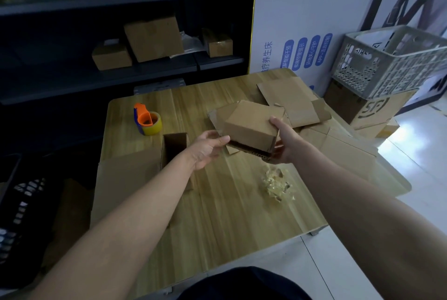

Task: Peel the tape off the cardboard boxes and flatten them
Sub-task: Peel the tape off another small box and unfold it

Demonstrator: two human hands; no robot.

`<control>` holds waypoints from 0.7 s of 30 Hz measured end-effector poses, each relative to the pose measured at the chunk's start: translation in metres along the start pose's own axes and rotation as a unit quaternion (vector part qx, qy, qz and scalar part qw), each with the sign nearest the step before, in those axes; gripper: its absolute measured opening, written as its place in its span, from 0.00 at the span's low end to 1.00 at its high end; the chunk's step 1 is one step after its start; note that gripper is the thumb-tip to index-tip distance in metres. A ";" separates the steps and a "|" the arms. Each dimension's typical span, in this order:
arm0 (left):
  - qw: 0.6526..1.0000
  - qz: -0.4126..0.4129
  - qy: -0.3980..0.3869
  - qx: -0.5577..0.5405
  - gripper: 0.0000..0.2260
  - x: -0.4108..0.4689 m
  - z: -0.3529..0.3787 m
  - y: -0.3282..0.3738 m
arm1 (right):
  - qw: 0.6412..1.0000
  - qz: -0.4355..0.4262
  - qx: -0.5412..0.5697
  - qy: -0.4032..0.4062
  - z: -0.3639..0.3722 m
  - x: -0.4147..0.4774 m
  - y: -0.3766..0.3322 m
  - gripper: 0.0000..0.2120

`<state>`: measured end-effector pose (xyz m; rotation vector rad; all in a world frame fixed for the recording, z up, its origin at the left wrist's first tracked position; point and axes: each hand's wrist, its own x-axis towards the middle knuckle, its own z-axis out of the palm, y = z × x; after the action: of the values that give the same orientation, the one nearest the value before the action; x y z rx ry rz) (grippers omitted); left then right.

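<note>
1. box (249,128): you hold it in the air above the far middle of the tabletop (229,215), tilted, with its plain top face toward you. it is not yet flattened.
2. right hand (287,140): clamped on the box's right end, thumb on top and fingers curled beneath.
3. left hand (208,147): fingers nearly straight, with their tips touching the box's near-left corner. it steadies the box rather than grips it.
4. step in hand: judged to be inspection of a fresh box for its seam. no tape can be made out on the faces shown. a dark gap along the lower edge suggests the underside is already partly open.
5. next move: it calls for you to turn the box until a tape end shows, then to pinch that end with the left hand while the right keeps its hold.
6. tape wad (278,184): crumpled clear tape lies on the tabletop below the right wrist.
7. flat sheets (292,103): flattened cardboard is piled behind and to the right of the box.
8. open carton (174,147): it stands at the left, under your left forearm.
9. dispenser (147,119): orange, with a tape roll, at far left.
10. room: a dark shelf (96,74) with more cartons behind, and a grey crate (391,60) at the right.
</note>
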<state>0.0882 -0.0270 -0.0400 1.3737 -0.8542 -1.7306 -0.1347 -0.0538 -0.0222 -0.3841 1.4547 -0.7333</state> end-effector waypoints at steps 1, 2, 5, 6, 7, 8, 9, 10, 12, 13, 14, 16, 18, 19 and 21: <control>1.000 0.003 0.002 0.007 0.25 0.000 0.003 0.000 | 1.000 0.010 0.020 -0.001 0.001 0.000 0.000 0.32; 1.000 0.007 0.010 0.011 0.24 0.000 0.007 -0.001 | 0.999 0.019 0.036 -0.004 0.002 0.000 0.000 0.31; 0.999 0.023 0.038 -0.003 0.17 0.003 0.017 0.000 | 0.997 0.036 0.060 -0.022 0.009 0.000 0.000 0.30; 0.998 0.030 0.045 -0.012 0.14 0.004 0.019 0.001 | 0.997 0.039 0.063 -0.027 0.011 -0.001 0.000 0.31; 0.998 0.039 0.054 -0.018 0.12 0.004 0.021 0.002 | 0.996 0.044 0.066 -0.030 0.012 -0.001 0.000 0.32; 0.996 0.050 0.064 -0.023 0.11 0.005 0.023 0.003 | 0.996 0.048 0.072 -0.030 0.012 -0.001 0.000 0.34; 0.995 0.063 0.073 -0.027 0.13 0.006 0.023 0.003 | 0.995 0.051 0.078 -0.026 0.012 -0.001 0.000 0.34; 0.993 0.076 0.083 -0.027 0.15 0.006 0.024 0.003 | 0.995 0.051 0.083 -0.020 0.011 -0.001 0.001 0.34; 0.990 0.101 0.103 0.000 0.17 0.007 0.027 0.002 | 0.994 0.055 0.092 -0.012 0.010 -0.002 0.000 0.35; 0.987 0.113 0.115 0.023 0.17 0.007 0.027 0.001 | 0.994 0.060 0.095 -0.010 0.009 -0.002 0.000 0.35; 0.983 0.124 0.130 0.049 0.16 0.008 0.027 0.001 | 0.993 0.065 0.095 -0.010 0.009 -0.003 0.001 0.36; 0.969 0.151 0.160 0.115 0.18 0.010 0.024 0.002 | 0.994 0.072 0.086 -0.011 0.010 -0.005 0.001 0.37; 0.947 0.178 0.186 0.193 0.18 0.012 0.021 0.003 | 0.994 0.079 0.076 -0.011 0.013 -0.008 0.003 0.37; 0.934 0.192 0.196 0.228 0.18 0.013 0.020 0.004 | 0.994 0.081 0.073 -0.010 0.014 -0.008 0.002 0.37; 0.905 0.223 0.209 0.295 0.18 0.014 0.017 0.003 | 0.994 0.086 0.068 -0.007 0.017 -0.008 0.002 0.38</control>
<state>0.0705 -0.0397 -0.0404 1.6790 -1.3710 -0.8031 -0.1176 -0.0500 -0.0156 -0.1572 1.3963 -0.6847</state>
